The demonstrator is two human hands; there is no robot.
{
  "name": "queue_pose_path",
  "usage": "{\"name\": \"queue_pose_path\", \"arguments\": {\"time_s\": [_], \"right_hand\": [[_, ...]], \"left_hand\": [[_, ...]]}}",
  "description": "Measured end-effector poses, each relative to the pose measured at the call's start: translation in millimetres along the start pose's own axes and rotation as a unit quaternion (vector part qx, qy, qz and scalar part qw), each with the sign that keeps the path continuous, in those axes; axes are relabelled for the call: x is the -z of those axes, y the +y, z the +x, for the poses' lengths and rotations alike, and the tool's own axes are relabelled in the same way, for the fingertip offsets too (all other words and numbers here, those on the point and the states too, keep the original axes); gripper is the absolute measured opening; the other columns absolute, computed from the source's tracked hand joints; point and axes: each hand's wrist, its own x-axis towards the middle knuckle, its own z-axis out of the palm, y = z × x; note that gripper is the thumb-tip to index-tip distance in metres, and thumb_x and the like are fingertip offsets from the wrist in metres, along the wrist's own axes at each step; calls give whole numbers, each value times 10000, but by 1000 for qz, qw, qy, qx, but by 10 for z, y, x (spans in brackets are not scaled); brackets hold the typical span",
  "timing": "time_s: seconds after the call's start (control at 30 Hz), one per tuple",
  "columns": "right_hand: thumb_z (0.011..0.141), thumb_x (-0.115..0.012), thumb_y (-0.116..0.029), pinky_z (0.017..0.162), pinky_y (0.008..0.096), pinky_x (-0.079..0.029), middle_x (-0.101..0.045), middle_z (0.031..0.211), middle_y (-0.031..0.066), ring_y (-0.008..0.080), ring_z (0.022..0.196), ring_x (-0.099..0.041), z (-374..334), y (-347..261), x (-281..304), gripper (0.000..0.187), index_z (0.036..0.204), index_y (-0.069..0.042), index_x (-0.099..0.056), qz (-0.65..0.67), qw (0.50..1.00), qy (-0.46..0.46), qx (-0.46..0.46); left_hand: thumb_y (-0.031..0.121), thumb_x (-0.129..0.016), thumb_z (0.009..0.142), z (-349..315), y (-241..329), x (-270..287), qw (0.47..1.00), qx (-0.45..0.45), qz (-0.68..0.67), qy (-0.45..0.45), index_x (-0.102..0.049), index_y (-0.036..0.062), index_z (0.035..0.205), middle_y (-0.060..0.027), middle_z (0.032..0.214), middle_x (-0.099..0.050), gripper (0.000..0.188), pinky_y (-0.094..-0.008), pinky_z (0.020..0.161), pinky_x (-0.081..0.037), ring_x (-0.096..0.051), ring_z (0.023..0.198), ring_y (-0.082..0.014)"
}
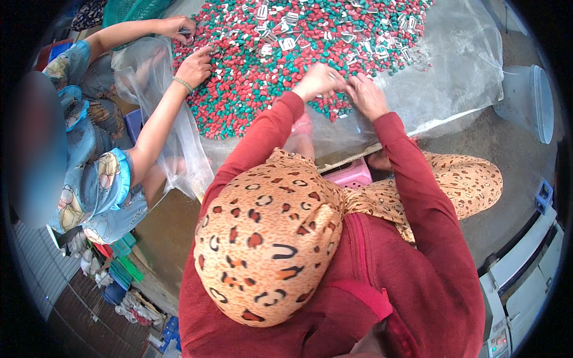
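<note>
A wide heap of small red, green and white pebble-like pieces lies spread in front of me. White slotted, buckle-like pieces are scattered over its top. Above the near edge of the heap, my left hand is closed, its fingertips pinched together. Close beside it on the right, my right hand is pinched too, and the fingertips of both hands nearly meet. Whatever lies between them is too small to make out.
Clear plastic sheeting covers the work surface under the heap. At left, a co-worker's hands reach into the same heap. A translucent bucket stands at the right. Below the surface's near edge is a pink plastic stool.
</note>
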Motion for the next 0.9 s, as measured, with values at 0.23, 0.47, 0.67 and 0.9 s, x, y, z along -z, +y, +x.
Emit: {"name": "queue_pose_path", "arguments": {"time_s": [0.23, 0.47, 0.67, 0.9], "right_hand": [[799, -653, -226, 740, 425, -471, -575, 920, 121, 321, 904, -596, -29, -72, 273, 292, 1049, -108, -558, 81, 995, -30, -55], [854, -578, -236, 751, 451, -473, -569, 928, 150, 343, 909, -592, -140, -39, 231, 244, 1079, -143, -558, 18, 995, -43, -83], [915, -480, -300, 739, 438, -472, -598, 904, 147, 340, 867, -595, -79, -74, 271, 360, 1253, -190, -537, 43, 994, 2, -100], [837, -633, -213, 716, 372, -474, -633, 853, 144, 273, 764, -615, -87, 159, 438, 356, 1179, -116, -612, 211, 970, 26, -116]], "left_hand": [[222, -689, 758, 228, -396, 588, 966, -49, 120, 222, -720, 71, 903, -69, 726, -688, 211, -268, 635, -518, -657, 656, -138], [94, -702, 721, 92, -66, -138, 904, -184, 379, 74, -631, 158, 1113, -140, 1044, -533, 403, -419, 803, -486, -568, 974, -310], [111, -662, 756, 231, 40, -135, 857, -135, 486, 107, -596, 132, 1090, -166, 1018, -509, 341, -459, 771, -489, -543, 1002, -330], [320, -629, 817, -154, -34, 253, 930, -115, 287, 196, -643, 123, 939, -121, 889, -525, 232, -393, 735, -477, -567, 870, -273]]}}
